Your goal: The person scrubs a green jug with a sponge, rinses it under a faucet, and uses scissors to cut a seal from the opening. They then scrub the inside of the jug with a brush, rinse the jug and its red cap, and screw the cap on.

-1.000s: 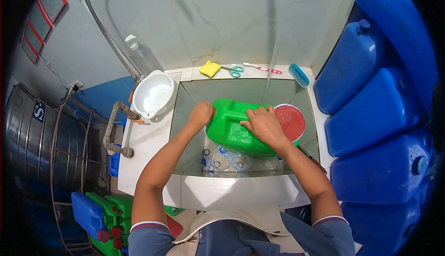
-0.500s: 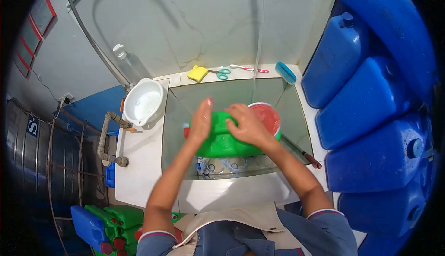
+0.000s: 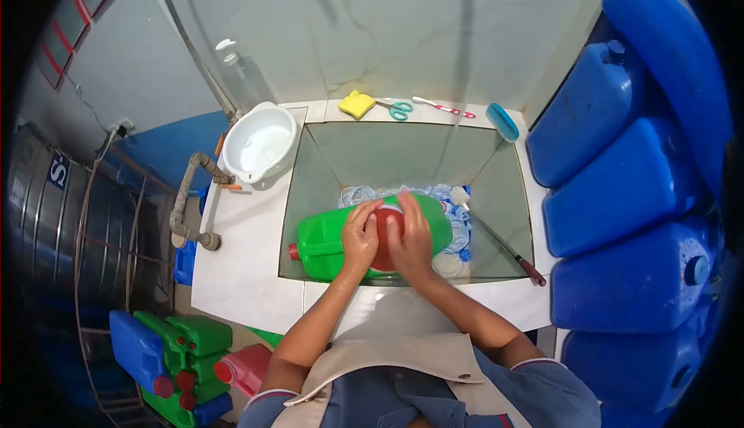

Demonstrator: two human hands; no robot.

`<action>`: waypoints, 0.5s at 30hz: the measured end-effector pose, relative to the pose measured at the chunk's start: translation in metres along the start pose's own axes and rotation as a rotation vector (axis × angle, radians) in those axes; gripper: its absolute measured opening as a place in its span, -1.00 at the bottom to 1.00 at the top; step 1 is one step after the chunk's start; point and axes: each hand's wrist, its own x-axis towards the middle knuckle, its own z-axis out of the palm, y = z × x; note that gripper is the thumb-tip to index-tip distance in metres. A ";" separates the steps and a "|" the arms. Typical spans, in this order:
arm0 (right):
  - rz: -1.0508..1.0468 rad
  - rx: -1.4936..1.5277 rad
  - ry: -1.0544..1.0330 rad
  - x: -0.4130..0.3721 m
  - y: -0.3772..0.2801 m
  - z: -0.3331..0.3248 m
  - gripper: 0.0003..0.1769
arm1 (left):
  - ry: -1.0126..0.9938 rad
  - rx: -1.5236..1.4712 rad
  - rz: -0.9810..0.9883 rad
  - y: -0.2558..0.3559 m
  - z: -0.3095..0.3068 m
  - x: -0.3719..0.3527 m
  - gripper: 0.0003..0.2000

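Green jerrycan (image 3: 324,238) lies on its side in the basin (image 3: 387,149), red cap (image 3: 294,251) at its left end; probably laid flat so it won't roll. Clear plastic containers (image 3: 459,236) bunch along its far side and right end; can't tell how much weight they take. Round red-faced tub (image 3: 384,251) sits over the jerrycan's middle. Left hand (image 3: 359,238) and right hand (image 3: 412,246) are apart, fingers extended, palms toward each other, one each side of the red face; can't tell if they bear on it. Beyond the jerrycan, yellow sponge (image 3: 356,105), scissors (image 3: 400,110), toothbrush (image 3: 446,108) and blue brush (image 3: 503,123) line the ledge, presumably for easy reach.
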 end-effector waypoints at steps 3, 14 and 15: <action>0.190 0.096 -0.090 0.001 0.013 0.003 -0.60 | -0.022 -0.067 -0.119 0.006 -0.003 -0.020 -0.77; -0.014 0.489 -1.080 0.083 0.015 0.079 -0.50 | -0.232 0.040 -0.394 0.025 -0.043 -0.077 -0.40; -0.007 0.491 -1.081 0.085 0.026 0.089 -0.50 | -0.249 0.321 -0.179 0.052 -0.043 -0.059 -0.40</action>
